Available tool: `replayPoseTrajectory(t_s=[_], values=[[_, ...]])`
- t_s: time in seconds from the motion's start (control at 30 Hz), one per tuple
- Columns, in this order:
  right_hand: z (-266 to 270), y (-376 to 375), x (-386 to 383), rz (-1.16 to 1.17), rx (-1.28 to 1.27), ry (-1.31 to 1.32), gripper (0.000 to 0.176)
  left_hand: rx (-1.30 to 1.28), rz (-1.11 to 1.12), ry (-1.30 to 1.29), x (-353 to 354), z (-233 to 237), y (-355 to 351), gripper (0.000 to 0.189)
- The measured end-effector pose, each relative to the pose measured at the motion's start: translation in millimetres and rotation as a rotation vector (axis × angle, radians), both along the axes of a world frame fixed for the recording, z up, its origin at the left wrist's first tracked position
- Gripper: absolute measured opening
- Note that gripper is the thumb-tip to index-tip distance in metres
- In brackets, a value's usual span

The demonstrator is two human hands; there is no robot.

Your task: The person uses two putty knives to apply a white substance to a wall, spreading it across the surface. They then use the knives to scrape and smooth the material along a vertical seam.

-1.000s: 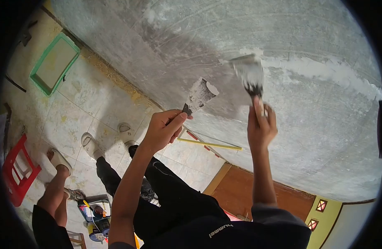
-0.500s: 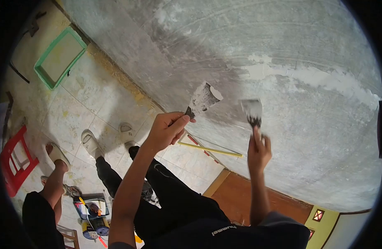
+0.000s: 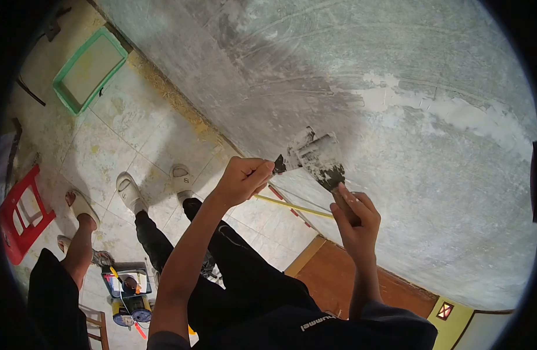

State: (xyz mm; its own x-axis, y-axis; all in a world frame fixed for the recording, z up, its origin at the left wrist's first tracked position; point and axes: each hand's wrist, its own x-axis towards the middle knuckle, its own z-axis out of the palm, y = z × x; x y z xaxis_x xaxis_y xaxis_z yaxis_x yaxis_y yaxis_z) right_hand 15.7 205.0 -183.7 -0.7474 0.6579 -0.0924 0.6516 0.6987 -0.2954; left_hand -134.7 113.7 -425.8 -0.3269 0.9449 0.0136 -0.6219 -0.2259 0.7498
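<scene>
My left hand (image 3: pixel 243 182) is closed on the dark handle of a putty knife (image 3: pixel 291 154), whose blade is smeared with pale putty. A second, wider putty knife (image 3: pixel 324 158) has its handle in my right hand (image 3: pixel 357 219). The two blades overlap in front of the grey wall (image 3: pixel 431 169), the right one covering part of the left one. Dark and whitish residue coats the wider blade. Higher on the wall runs a rough band of white putty (image 3: pixel 449 109).
A green-rimmed tray (image 3: pixel 59 87) lies on the tiled floor (image 3: pixel 114 125). A red plastic stool (image 3: pixel 24 224) and another person's leg (image 3: pixel 80 251) are at left. Below are a tool tray (image 3: pixel 108 283) and a yellow-black device (image 3: pixel 123 319). A yellow strip (image 3: pixel 294 206) is near the wall base.
My right hand has brought its putty knife leftward to the other blade, and the blades now overlap. My left hand has shifted slightly right. The view has moved a little.
</scene>
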Motion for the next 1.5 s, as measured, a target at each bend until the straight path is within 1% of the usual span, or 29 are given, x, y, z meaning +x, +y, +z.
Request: replayPoseTrajectory(t_s=[0.07, 0.1, 0.2, 0.27, 0.3, 0.37, 0.4, 0.47, 0.5, 0.57, 0.6, 0.67, 0.73, 0.8, 0.83, 0.87, 0.93, 0.97, 1.0, 1.07, 1.1, 1.13, 1.2, 1.23, 1.3, 1.33, 1.4, 1.43, 1.5], values=[[4.8, -1.1, 4.7, -0.106, 0.004, -0.016, 0.043, 0.033, -0.023, -0.191, -1.0, 6.6, 6.3, 0.047], [5.5, 1.1, 6.0, -0.105, 0.004, -0.013, 0.043, 0.033, -0.022, -0.188, -0.9, 8.6, 8.5, 0.047], [9.7, 7.9, 8.5, -0.053, 0.032, -0.003, 0.043, 0.050, 0.000, -0.256, 1.1, 8.7, 11.9, 0.048], [15.9, 7.2, 7.2, 0.017, 0.106, -0.022, 0.044, 0.071, 0.027, -0.443, 1.6, 2.4, 11.0, 0.046], [16.5, 8.2, 5.9, 0.016, 0.106, -0.021, 0.044, 0.071, 0.027, -0.442, 0.8, -1.6, 9.8, 0.046], [17.4, 12.0, 1.5, 0.112, 0.235, 0.050, 0.044, 0.014, 0.152, -0.422, -3.0, -7.2, 8.4, 0.047], [17.0, 15.7, -4.9, 0.108, 0.241, 0.046, 0.044, 0.018, 0.147, -0.426, -4.2, -10.1, 7.5, 0.047], [10.0, 27.7, -27.5, 0.204, 0.385, 0.004, 0.040, -0.038, 0.208, -0.380, -9.4, -13.5, 3.8, 0.052], [2.8, 36.2, -36.3, 0.202, 0.387, 0.001, 0.040, -0.006, 0.214, -0.375, -8.1, -21.1, 2.3, 0.049], [-12.1, 51.8, -46.7, 0.084, 0.565, -0.036, 0.037, -0.032, 0.234, -0.380, -6.9, -21.1, -1.3, 0.047], [-14.3, 58.6, -36.6, 0.081, 0.566, -0.032, 0.037, -0.056, 0.249, -0.377, -9.6, -20.7, -3.8, 0.047], [-16.1, 79.0, -8.6, 0.155, 0.786, -0.087, 0.034, -0.088, 0.248, -0.377, -16.3, -14.5, -11.4, 0.047], [-13.2, 63.9, 11.4, 0.125, 0.752, -0.086, 0.032, -0.122, 0.251, -0.403, -14.9, -11.4, -17.3, 0.047], [-16.6, 49.4, 13.5, 0.029, 0.704, -0.011, 0.029, -0.177, 0.250, -0.359, -19.2, -12.2, -20.8, 0.046], [-20.5, 57.5, 9.2, 0.158, 0.745, 0.087, 0.032, -0.175, 0.259, -0.357, -23.6, -11.9, -22.0, 0.046], [-21.4, 60.9, -7.3, 0.158, 0.746, 0.087, 0.032, -0.166, 0.237, -0.354, -25.0, -10.5, -22.2, 0.046], [-21.0, 65.5, -38.8, 0.141, 0.767, -0.005, 0.037, -0.153, 0.202, -0.352, -19.8, -9.2, -21.6, 0.046], [-20.7, 73.9, -33.1, 0.130, 0.733, -0.026, 0.040, -0.121, 0.196, -0.368, -17.2, -11.1, -21.5, 0.046], [-21.8, 77.7, -24.2, 0.131, 0.732, -0.014, 0.040, -0.090, 0.204, -0.382, -19.8, -15.0, -21.5, 0.046], [-14.4, 66.2, 6.2, 0.107, 0.806, -0.131, 0.038, -0.109, 0.196, -0.366, -23.6, -14.1, -27.7, 0.047], [-15.4, 54.4, 16.7, 0.108, 0.779, -0.071, 0.037, -0.119, 0.177, -0.346, -23.0, -12.2, -29.7, 0.047], [-12.5, 39.5, 15.9, 0.038, 0.696, -0.062, 0.035, -0.115, 0.178, -0.347, -23.9, -11.2, -30.0, 0.047], [-16.2, 45.3, 6.5, 0.214, 0.769, 0.049, 0.038, -0.192, 0.135, -0.330, -25.4, -10.2, -30.9, 0.047], [-16.0, 50.1, -7.4, 0.212, 0.772, 0.046, 0.038, -0.189, 0.132, -0.332, -21.8, -10.7, -29.8, 0.047], [-15.4, 59.6, -40.0, 0.197, 0.777, -0.042, 0.042, -0.104, 0.178, -0.337, -16.4, -13.8, -27.3, 0.048], [-14.8, 63.1, -34.5, 0.192, 0.773, -0.029, 0.042, -0.107, 0.180, -0.323, -17.5, -13.0, -29.3, 0.048], [-12.1, 72.2, -8.3, 0.157, 0.746, -0.118, 0.045, -0.081, 0.180, -0.378, -15.1, -9.5, -35.2, 0.046], [-13.2, 65.4, 8.4, 0.135, 0.789, -0.152, 0.043, -0.093, 0.157, -0.388, -15.1, -11.2, -39.5, 0.043], [-14.9, 38.6, 29.0, 0.028, 0.672, -0.109, 0.039, -0.119, 0.157, -0.386, -13.7, -10.3, -41.4, 0.043]])
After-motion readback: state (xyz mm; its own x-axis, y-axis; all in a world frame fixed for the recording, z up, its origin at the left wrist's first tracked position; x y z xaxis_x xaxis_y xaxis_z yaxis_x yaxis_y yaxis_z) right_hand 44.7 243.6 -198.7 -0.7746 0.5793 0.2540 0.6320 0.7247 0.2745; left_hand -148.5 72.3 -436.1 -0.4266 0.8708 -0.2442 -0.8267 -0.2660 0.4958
